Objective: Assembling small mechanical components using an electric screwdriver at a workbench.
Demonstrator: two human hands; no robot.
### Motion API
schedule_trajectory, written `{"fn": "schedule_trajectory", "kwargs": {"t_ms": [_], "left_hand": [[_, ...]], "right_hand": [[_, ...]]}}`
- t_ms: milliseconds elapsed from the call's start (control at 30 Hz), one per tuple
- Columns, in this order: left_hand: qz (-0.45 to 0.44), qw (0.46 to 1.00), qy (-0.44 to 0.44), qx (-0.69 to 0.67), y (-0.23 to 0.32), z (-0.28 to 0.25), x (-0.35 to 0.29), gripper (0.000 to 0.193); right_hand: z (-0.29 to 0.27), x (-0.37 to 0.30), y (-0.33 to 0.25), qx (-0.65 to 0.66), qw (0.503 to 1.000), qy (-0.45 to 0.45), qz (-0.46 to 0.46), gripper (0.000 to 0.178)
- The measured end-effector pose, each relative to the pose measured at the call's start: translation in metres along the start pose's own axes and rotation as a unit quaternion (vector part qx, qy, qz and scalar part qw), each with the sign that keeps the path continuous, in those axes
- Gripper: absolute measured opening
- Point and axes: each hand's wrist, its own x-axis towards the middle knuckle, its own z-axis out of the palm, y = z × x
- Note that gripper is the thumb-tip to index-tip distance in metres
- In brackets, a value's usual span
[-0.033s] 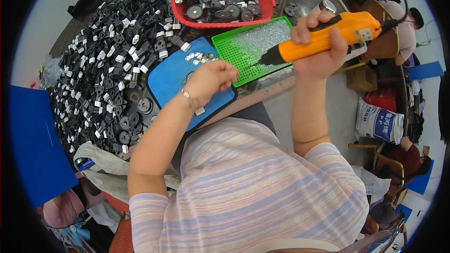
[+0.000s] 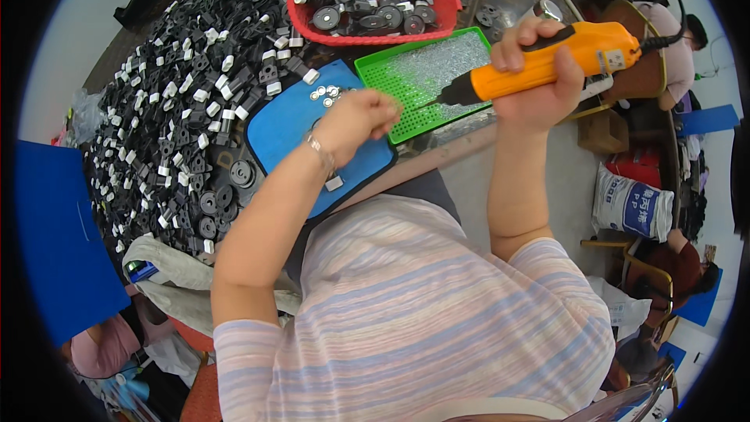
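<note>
My right hand (image 2: 539,70) is wrapped around an orange electric screwdriver (image 2: 519,74) with a black nose and a cord at its back end. Its thin bit points left over the green perforated tray (image 2: 376,80), which holds many small shiny screws (image 2: 437,62). Close to the bit tip, my left hand (image 2: 353,123) is pinched; whatever its fingers hold, if anything, is too small to make out. Below that hand lies a blue mat (image 2: 277,129) with a black border. Several small silvery round parts (image 2: 328,95) rest on it, partly covered by the hand, and a white piece (image 2: 334,184) sits near its front edge.
Behind the tray stands a red basket (image 2: 375,37) filled with black wheels and white-tipped parts. A large heap of black and white plastic parts (image 2: 187,101) spreads over the table's left side. The screwdriver's cord (image 2: 681,8) runs up at right. Other people sit farther off.
The screwdriver and my right hand have shifted slightly to the right. My left hand has edged right and up with it, still pinched.
</note>
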Motion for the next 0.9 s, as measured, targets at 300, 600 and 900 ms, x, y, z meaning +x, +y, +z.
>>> {"fn": "schedule_trajectory", "kwargs": {"t_ms": [300, 600, 900], "left_hand": [[0.162, 0.812, 0.031, 0.56, 0.018, 0.001, -0.037, 0.012], [0.2, 0.713, 0.114, 0.662, -0.038, -0.001, -0.081, 0.009], [0.255, 0.656, 0.1, 0.704, -0.049, 0.004, -0.076, 0.016]], "right_hand": [[-0.008, -0.017, 0.006, -0.059, 0.998, -0.009, 0.008, 0.024], [-0.002, -0.023, 0.029, -0.089, 0.993, -0.053, 0.065, 0.027], [0.001, -0.028, 0.031, -0.097, 0.991, -0.055, 0.072, 0.028]]}}
